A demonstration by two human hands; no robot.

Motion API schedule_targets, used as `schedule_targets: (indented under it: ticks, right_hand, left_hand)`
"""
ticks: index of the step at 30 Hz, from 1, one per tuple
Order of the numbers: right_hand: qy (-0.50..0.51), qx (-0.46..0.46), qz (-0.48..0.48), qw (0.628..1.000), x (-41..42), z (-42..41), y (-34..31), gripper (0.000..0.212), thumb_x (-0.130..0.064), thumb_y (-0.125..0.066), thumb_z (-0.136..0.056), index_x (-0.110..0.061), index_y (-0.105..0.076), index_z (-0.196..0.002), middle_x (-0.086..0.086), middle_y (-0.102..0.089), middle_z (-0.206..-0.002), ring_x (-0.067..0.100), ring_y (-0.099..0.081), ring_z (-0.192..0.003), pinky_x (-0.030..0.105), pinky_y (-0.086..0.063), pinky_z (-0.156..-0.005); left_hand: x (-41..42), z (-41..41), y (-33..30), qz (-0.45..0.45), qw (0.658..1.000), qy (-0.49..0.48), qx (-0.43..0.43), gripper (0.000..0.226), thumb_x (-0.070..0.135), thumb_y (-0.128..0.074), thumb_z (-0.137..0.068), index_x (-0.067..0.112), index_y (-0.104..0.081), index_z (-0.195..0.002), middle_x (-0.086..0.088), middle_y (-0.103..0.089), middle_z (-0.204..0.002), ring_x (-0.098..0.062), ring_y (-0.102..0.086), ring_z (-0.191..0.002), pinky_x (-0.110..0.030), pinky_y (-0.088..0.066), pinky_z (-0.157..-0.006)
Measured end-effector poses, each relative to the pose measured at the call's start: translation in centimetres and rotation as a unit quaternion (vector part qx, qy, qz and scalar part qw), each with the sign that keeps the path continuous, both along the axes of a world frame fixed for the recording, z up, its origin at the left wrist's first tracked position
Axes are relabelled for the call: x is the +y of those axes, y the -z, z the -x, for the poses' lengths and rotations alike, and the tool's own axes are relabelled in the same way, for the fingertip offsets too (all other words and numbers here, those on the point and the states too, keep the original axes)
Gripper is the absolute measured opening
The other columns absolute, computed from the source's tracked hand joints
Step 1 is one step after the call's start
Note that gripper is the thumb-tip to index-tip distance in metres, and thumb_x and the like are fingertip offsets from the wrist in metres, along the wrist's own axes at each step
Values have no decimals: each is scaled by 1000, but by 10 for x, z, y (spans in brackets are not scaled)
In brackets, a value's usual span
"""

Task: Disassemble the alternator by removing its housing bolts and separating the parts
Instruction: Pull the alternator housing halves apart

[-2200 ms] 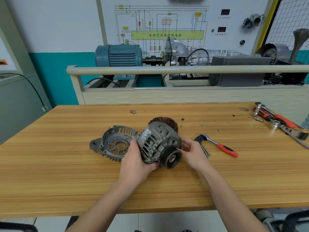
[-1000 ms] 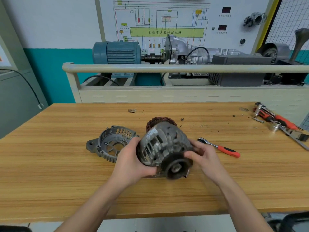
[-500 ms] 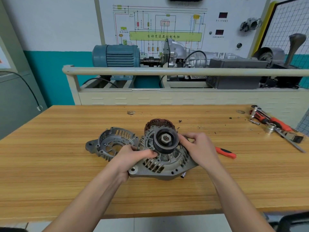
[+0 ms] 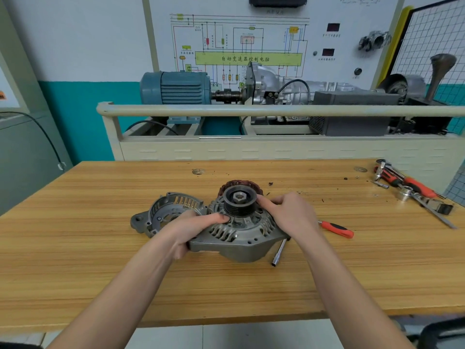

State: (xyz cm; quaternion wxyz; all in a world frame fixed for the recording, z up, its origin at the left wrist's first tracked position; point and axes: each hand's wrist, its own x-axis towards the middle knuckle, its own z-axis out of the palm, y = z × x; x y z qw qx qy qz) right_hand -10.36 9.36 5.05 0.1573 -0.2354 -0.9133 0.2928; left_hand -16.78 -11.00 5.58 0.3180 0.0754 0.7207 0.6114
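Note:
The grey alternator front housing (image 4: 239, 238) lies on the wooden table (image 4: 75, 260) with its black grooved pulley (image 4: 240, 199) and hex nut facing up. My left hand (image 4: 191, 227) grips the housing's left side, thumb near the pulley. My right hand (image 4: 286, 212) holds the right side, fingers touching the pulley's rim. Behind the pulley stands the copper-wound stator (image 4: 241, 185). A separated grey rear cover (image 4: 166, 212) lies to the left, partly hidden by my left hand.
A socket extension bar (image 4: 278, 253) lies by the housing's right corner. A red-handled ratchet (image 4: 337, 229) rests right of my right hand. More red-handled tools and a socket (image 4: 405, 190) sit at the far right. A training rig with a rail (image 4: 251, 110) stands behind.
The housing was held up and tilted with the pulley toward me; it now rests flat on the table, pulley upward. Both hands stayed on its sides.

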Motion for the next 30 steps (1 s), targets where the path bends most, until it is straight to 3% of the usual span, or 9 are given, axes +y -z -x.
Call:
schedule_targets:
  ticks: [4,7,10,12,14,17,22,25,30]
  right_hand:
    - [20,-11,-7,1000,-1,1,-3,64,-71,-43,-87,-17,-76,-95,7,-73,-78,23,-66,-68,25,-39,-52]
    - [30,-11,6,999,0,1,-1,63,-72,-44,-86,-18,-76,-92,6,-73,-78,23,-68,-73,26,-40,-54]
    - [34,-15,15,999,0,4,-4,62,-73,-46,-84,-19,-75,-90,2,-72,-77,18,-65,-69,26,-42,-55]
    - [34,-18,13,999,-2,5,-5,62,-74,-46,-83,-19,-75,-88,1,-71,-76,17,-64,-68,26,-42,-55]
    - [38,-16,9,999,-3,5,-4,65,-74,-47,-83,-16,-75,-88,3,-72,-77,20,-65,-69,27,-44,-56]
    - [49,-7,0,999,-7,5,-3,67,-75,-47,-82,-14,-75,-84,5,-72,-74,22,-65,-65,27,-41,-54]
    - [47,-5,-21,999,-13,3,-5,66,-75,-45,-83,-16,-74,-80,2,-70,-69,20,-65,-65,27,-45,-56]
    - [46,0,-27,999,-16,2,-6,61,-74,-45,-84,-19,-73,-86,-1,-67,-67,17,-62,-65,25,-44,-54]
    - [59,67,-59,994,-26,-1,0,61,-73,-51,-82,-22,-73,-107,-8,-60,-65,10,-54,-58,20,-32,-44]
  left_hand:
    - [4,3,-8,48,997,-14,56,44,29,-79,-77,-2,-62,-103,-12,-74,-82,-20,-70,-64,-26,-52,-50]
    - [5,2,-12,122,982,7,145,45,44,-71,-84,0,-61,-90,-10,-70,-78,-20,-65,-61,-24,-49,-53]
    - [5,-8,-9,295,893,39,337,67,74,-55,-76,12,-50,-101,-2,-61,-95,-20,-60,-86,-30,-48,-69]
    - [5,-17,-4,332,836,45,434,89,81,-55,-66,13,-44,-122,-2,-58,-116,-22,-57,-106,-36,-51,-80]
    - [6,-23,1,314,825,83,463,109,75,-69,-60,14,-29,-141,-5,-46,-137,-24,-49,-123,-42,-49,-93]
    - [3,-24,8,334,799,107,488,133,65,-82,-54,15,-8,-152,-3,-30,-152,-23,-40,-135,-42,-45,-101]
    - [-4,-21,12,295,817,86,488,140,60,-89,-42,17,-14,-152,4,-35,-153,-18,-38,-138,-41,-40,-107]
    - [-7,-21,16,270,829,62,485,134,60,-90,-39,22,-23,-149,8,-44,-147,-17,-46,-132,-39,-45,-102]
    - [-16,-30,33,233,836,25,495,141,63,-87,-38,20,-16,-152,6,-36,-152,-17,-43,-135,-38,-43,-104]
